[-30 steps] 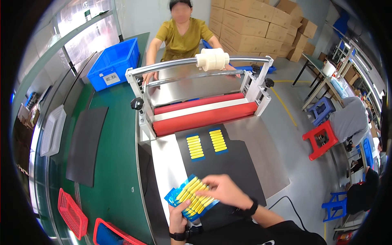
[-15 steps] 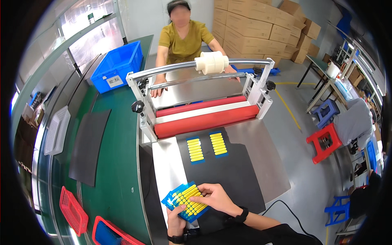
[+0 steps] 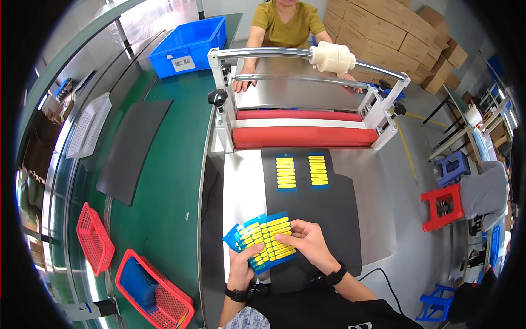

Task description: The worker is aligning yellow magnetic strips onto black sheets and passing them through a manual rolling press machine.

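A fanned bunch of blue sheets bearing rows of yellow rounded strips [image 3: 272, 237] is held between both hands, over the near end of the black mat. My left hand [image 3: 241, 270] grips its lower left side, thumb across the top sheet. With thumb and fingers, my right hand [image 3: 311, 245] pinches the right edge. Two smaller blue pieces with yellow strips, a left one [image 3: 285, 172] and a right one [image 3: 319, 171], lie side by side on the black mat [image 3: 329, 219]. Just beyond them stands a roller machine with a red front roller [image 3: 304, 137].
A co-worker [image 3: 287, 24] stands behind the machine, hands on its far metal plate. On the green table [image 3: 164, 181] at left are a blue bin [image 3: 189, 46], a black sheet [image 3: 136, 148] and a red basket [image 3: 175, 301] holding blue sheets. A black cable [image 3: 386, 279] runs at right.
The view has shifted, bringing the red basket further into sight. The sheets are held flatter toward me and show more of their yellow rows; both hands still hold them.
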Demonstrator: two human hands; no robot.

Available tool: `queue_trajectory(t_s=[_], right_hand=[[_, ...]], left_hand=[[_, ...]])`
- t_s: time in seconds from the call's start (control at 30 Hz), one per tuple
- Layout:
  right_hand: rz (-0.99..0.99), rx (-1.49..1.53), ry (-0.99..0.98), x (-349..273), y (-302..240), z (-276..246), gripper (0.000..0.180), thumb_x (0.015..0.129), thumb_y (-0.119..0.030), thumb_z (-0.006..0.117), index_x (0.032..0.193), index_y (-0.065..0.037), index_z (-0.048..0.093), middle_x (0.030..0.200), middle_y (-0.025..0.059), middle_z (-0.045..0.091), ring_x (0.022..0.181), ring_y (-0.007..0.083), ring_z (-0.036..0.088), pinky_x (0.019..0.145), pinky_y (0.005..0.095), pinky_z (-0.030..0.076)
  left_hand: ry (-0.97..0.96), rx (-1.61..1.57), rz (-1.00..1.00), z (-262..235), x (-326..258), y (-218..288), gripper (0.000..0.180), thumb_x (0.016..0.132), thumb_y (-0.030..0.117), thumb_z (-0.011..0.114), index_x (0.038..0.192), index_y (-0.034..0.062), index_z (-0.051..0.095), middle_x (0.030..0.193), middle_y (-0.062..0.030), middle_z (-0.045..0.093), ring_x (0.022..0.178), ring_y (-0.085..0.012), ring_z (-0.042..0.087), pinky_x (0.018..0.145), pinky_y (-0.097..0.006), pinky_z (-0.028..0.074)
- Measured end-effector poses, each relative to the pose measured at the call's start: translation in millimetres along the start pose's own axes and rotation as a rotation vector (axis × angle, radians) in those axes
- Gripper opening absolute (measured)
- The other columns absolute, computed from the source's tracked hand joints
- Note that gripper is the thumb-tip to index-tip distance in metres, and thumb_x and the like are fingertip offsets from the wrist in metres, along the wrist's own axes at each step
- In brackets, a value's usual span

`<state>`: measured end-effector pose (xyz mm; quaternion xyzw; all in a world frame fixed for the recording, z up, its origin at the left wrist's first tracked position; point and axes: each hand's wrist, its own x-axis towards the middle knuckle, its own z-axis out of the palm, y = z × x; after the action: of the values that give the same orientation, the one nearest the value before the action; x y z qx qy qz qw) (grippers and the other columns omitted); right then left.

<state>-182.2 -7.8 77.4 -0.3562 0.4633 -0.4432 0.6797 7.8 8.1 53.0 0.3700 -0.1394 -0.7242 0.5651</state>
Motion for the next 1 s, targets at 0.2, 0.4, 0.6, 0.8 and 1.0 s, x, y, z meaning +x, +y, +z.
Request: queue_trajectory(t_s=[0.2, 0.4, 0.6, 0.8, 1.0], right_hand=[[0.025, -0.045, -0.044, -4, -7, -8, 0.026, 0.091, -0.008, 0.076, 0.112, 0.004, 0.068, 0.109, 0.0111, 0.074, 0.097, 0.0138, 0.071, 0.089, 0.0267, 0.057], [-0.047, -0.084, 0.119, 13, -7, -17, 0.028, 0.093, -0.007, 0.074, 0.117, 0.007, 0.066, 0.108, 0.0111, 0.074, 0.095, 0.0131, 0.071, 0.085, 0.0271, 0.058], [-0.158, -0.573, 0.316, 27, -7, -49, 0.024, 0.091, -0.013, 0.077, 0.102, 0.007, 0.07, 0.088, 0.0104, 0.076, 0.08, 0.0114, 0.074, 0.069, 0.0242, 0.057], [-0.291, -1.032, 0.474, 26, -21, -46, 0.033, 0.087, -0.026, 0.078, 0.093, 0.005, 0.067, 0.08, 0.0197, 0.071, 0.073, 0.0333, 0.072, 0.066, 0.0375, 0.056], [-0.237, -1.152, 0.552, 16, -44, -88, 0.029, 0.09, -0.024, 0.073, 0.089, 0.004, 0.064, 0.083, 0.0235, 0.07, 0.079, 0.0417, 0.068, 0.071, 0.0452, 0.055]], left_hand=[[-0.011, 0.065, 0.012, 5, -4, -10, 0.049, 0.08, -0.01, 0.068, 0.127, 0.0006, 0.057, 0.121, -0.0165, 0.068, 0.109, -0.0267, 0.069, 0.094, -0.038, 0.057], [0.082, 0.031, -0.075, -7, -1, 4, 0.046, 0.083, -0.007, 0.071, 0.126, -0.0019, 0.056, 0.111, -0.0201, 0.07, 0.097, -0.0316, 0.072, 0.085, -0.042, 0.06], [0.12, 0.083, -0.062, -3, 8, -1, 0.047, 0.082, -0.001, 0.069, 0.127, 0.0017, 0.055, 0.105, -0.0183, 0.069, 0.089, -0.0327, 0.072, 0.078, -0.044, 0.061], [0.118, 0.092, -0.084, 4, 9, 0, 0.048, 0.082, -0.002, 0.068, 0.127, 0.0027, 0.055, 0.104, -0.0178, 0.069, 0.089, -0.0334, 0.071, 0.078, -0.044, 0.061], [0.119, 0.111, -0.069, 3, 10, -2, 0.047, 0.082, -0.002, 0.068, 0.127, 0.0025, 0.055, 0.103, -0.0178, 0.069, 0.088, -0.0333, 0.071, 0.078, -0.042, 0.061]])
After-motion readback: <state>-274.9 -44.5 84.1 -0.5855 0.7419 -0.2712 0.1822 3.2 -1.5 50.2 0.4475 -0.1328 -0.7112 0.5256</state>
